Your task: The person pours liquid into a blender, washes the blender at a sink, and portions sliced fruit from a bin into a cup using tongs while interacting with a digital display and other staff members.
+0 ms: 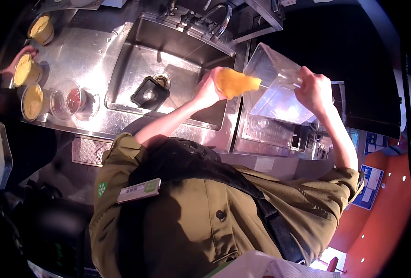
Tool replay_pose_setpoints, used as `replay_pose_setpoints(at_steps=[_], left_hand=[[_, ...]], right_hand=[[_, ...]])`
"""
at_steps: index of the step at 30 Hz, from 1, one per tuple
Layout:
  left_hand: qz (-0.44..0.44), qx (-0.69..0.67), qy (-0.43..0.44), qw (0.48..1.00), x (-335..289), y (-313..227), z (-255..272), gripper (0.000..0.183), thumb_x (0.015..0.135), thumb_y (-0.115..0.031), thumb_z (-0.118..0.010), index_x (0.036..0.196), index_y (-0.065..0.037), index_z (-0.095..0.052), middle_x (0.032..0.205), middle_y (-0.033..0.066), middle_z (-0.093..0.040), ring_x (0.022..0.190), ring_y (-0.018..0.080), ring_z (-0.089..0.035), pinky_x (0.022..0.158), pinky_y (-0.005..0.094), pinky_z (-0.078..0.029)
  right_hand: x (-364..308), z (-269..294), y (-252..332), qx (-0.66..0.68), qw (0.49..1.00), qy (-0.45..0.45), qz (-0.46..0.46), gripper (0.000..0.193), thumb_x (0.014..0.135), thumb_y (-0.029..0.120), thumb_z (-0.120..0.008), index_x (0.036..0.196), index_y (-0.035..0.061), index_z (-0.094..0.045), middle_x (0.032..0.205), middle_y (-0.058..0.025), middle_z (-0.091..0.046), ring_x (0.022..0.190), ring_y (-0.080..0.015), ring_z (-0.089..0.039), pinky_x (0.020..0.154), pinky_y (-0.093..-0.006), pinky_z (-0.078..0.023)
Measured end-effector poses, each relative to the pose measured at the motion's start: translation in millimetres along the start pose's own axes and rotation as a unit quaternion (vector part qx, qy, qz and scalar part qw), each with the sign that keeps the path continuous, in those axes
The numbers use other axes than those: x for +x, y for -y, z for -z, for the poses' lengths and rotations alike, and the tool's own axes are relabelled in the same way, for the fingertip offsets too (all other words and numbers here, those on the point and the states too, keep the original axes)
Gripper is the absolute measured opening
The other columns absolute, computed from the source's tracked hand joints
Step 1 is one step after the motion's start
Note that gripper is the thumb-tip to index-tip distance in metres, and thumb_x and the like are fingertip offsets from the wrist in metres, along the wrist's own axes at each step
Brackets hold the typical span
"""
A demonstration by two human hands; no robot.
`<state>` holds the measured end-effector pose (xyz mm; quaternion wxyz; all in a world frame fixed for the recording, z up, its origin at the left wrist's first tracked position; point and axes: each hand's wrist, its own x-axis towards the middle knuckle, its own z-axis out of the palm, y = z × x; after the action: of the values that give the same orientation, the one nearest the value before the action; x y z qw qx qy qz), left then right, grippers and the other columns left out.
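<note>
My left hand (pixel 209 88) is wrapped around a cup at the right side of the sink. The cup itself is mostly hidden by my fingers and by the yellow-orange slush (pixel 235 83) at its mouth. In my right hand (pixel 315 90), held by its handle side, a clear square blender jar (pixel 282 99) is tilted with its opening toward the cup. A band of the slush stretches between cup and jar. The jar's walls look nearly bare, with glare on the lower side.
A steel sink (pixel 115 92) holds a black square lid (pixel 150 93) by its drain; a curved faucet (pixel 225 21) stands behind. On the left counter are yellow-filled cups (pixel 32 102) and a clear cup with something red (pixel 61 102). Another person's hand (pixel 15 60) touches one yellow-filled cup.
</note>
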<state>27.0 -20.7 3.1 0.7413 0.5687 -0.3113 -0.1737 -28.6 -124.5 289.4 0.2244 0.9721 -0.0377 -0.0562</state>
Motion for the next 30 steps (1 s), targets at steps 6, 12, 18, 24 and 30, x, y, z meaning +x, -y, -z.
replay_pose_setpoints(at_steps=[6, 12, 18, 24, 30], left_hand=[[0.025, -0.056, -0.026, 0.998, -8.4, -19.4, 24.4, 0.082, 0.051, -0.005, -0.072, 0.121, -0.004, -0.031, 0.116, 0.0112, -0.041, 0.11, 0.0213, -0.039, 0.091, 0.0303, -0.033], [0.02, 0.007, -0.034, 0.999, -6.6, -19.9, 51.6, 0.079, 0.051, -0.008, -0.075, 0.118, -0.004, -0.033, 0.112, 0.0099, -0.046, 0.106, 0.0194, -0.044, 0.09, 0.0294, -0.035], [0.018, 0.012, -0.085, 0.996, -16.5, -17.8, 70.1, 0.077, 0.051, -0.006, -0.072, 0.118, -0.005, -0.034, 0.109, 0.0093, -0.048, 0.104, 0.0187, -0.046, 0.088, 0.0281, -0.036], [0.022, 0.092, -0.149, 0.984, -28.0, -14.0, 86.1, 0.077, 0.049, -0.007, -0.074, 0.117, -0.005, -0.037, 0.108, 0.0115, -0.048, 0.104, 0.0222, -0.046, 0.087, 0.0298, -0.037], [0.015, 0.179, -0.163, 0.97, -37.1, -13.8, 79.8, 0.078, 0.047, -0.01, -0.075, 0.116, -0.004, -0.038, 0.107, 0.0117, -0.049, 0.103, 0.0257, -0.046, 0.086, 0.0321, -0.038]], right_hand=[[-27.9, -27.6, -38.4, 0.226, 0.964, -0.095, -0.099, 0.018, 0.058, 0.007, -0.057, 0.075, 0.0003, -0.053, 0.06, -0.0173, -0.056, 0.058, -0.031, -0.059, 0.055, -0.0341, -0.046], [-58.5, -89.6, -34.7, 0.443, 0.848, -0.208, -0.202, 0.016, 0.063, 0.002, -0.056, 0.079, -0.001, -0.058, 0.066, -0.0039, -0.059, 0.063, -0.0092, -0.054, 0.058, -0.0229, -0.042], [-53.1, -102.1, -39.9, 0.566, 0.787, -0.133, -0.209, 0.004, 0.065, 0.004, -0.055, 0.067, 0.0017, -0.053, 0.06, 0.0007, -0.051, 0.054, -0.0059, -0.046, 0.052, -0.0193, -0.038], [-20.9, -119.8, -8.4, 0.48, 0.872, -0.074, -0.061, 0.037, 0.073, 0.035, -0.059, 0.077, -0.0007, -0.049, 0.067, -0.0139, -0.056, 0.061, -0.0226, -0.057, 0.055, -0.0342, -0.044], [5.8, -77.2, 66.8, 0.085, 0.984, 0.002, 0.155, 0.035, 0.072, 0.03, -0.06, 0.076, -0.0006, -0.045, 0.047, -0.0136, -0.05, 0.045, -0.0273, -0.055, 0.041, -0.0357, -0.041]])
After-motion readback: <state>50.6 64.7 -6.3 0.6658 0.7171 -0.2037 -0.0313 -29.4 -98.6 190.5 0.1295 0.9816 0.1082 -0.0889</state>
